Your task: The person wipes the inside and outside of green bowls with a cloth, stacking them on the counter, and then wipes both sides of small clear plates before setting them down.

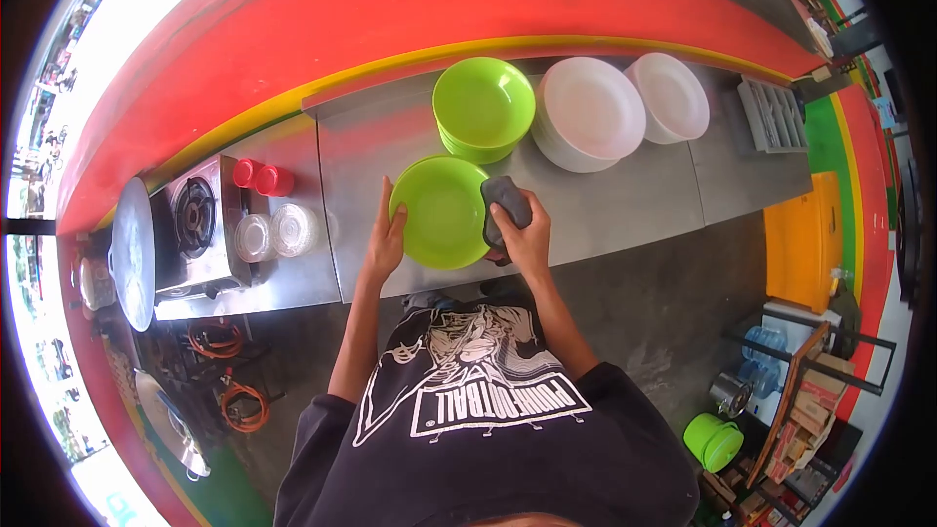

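Observation:
A green bowl (441,213) is held up over the front of the steel counter. My left hand (387,239) grips its left rim, thumb on the inside and fingers along the outer side. Bunched in my right hand (523,229) is a dark grey cloth (501,205), pressed over the bowl's right rim. Just behind stands a stack of green bowls (485,102). To its right are a stack of large white bowls (592,112) and a second white stack (673,98).
A gas stove (195,220) sits on the counter's left part, beside red cups (264,179) and clear plastic containers (293,229). A grey slotted rack (771,115) stands at the right end. An orange box (805,244) and green bucket (714,442) are on the right.

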A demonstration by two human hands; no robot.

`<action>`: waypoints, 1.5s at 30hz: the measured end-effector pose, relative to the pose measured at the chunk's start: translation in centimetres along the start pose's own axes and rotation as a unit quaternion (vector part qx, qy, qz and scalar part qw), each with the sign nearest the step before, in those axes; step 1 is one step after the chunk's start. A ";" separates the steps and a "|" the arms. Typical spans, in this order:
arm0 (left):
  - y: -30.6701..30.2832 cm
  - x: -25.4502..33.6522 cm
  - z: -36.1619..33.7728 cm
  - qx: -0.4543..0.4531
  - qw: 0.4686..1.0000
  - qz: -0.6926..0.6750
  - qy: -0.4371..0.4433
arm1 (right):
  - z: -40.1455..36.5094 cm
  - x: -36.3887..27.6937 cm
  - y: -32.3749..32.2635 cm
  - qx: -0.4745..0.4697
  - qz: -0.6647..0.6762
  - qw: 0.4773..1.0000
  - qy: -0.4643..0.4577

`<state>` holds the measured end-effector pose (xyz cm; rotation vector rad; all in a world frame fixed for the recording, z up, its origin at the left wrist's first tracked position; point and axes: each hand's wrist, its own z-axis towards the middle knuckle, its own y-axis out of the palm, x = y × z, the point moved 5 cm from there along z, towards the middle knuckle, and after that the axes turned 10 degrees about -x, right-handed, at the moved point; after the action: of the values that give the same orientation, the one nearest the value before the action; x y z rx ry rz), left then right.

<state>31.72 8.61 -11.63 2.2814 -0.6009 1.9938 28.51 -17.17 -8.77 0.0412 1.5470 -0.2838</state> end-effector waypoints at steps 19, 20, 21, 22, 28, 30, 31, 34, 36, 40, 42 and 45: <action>3.6 -6.7 -2.1 0.065 0.862 -0.491 -0.105 | 1.3 9.8 -0.4 -0.321 0.301 0.831 0.340; 3.7 -6.9 -1.9 0.072 0.861 -0.492 -0.104 | 1.3 9.1 0.5 -0.335 0.294 0.834 0.325; 4.1 -5.6 -1.3 0.077 0.860 -0.494 -0.101 | 1.3 8.7 1.5 -0.351 0.320 0.820 0.320; 4.4 -4.9 -0.9 0.083 0.859 -0.496 -0.100 | 1.4 8.9 1.9 -0.367 0.313 0.817 0.316; 4.1 -5.8 0.1 0.064 0.882 -0.454 -0.110 | 2.1 8.8 2.4 -0.452 0.248 0.770 0.376; 4.0 -6.3 0.2 0.067 0.883 -0.457 -0.089 | 2.1 10.7 2.8 -0.450 0.251 0.781 0.352; 3.8 -6.5 0.3 0.071 0.883 -0.458 -0.078 | 2.2 11.9 3.2 -0.446 0.252 0.789 0.339; 2.5 -6.2 0.4 0.116 0.893 -0.430 -0.064 | 2.4 13.6 4.4 -0.432 0.255 0.802 0.326; 1.1 -6.7 0.8 0.109 0.897 -0.425 -0.058 | 2.6 13.3 5.4 -0.414 0.250 0.809 0.333; -1.8 -8.7 2.2 0.110 0.894 -0.431 -0.050 | 3.9 10.6 8.1 -0.403 0.248 0.808 0.350; -3.4 -9.2 3.5 0.106 0.904 -0.412 -0.043 | 4.7 10.5 9.5 -0.397 0.250 0.810 0.352; -6.0 -9.1 5.4 0.078 0.907 -0.411 -0.034 | 6.1 10.4 11.7 -0.375 0.257 0.824 0.337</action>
<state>37.95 14.89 -19.98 2.1339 0.4868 1.5579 36.83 -8.74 -20.60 -0.0702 2.1764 0.8740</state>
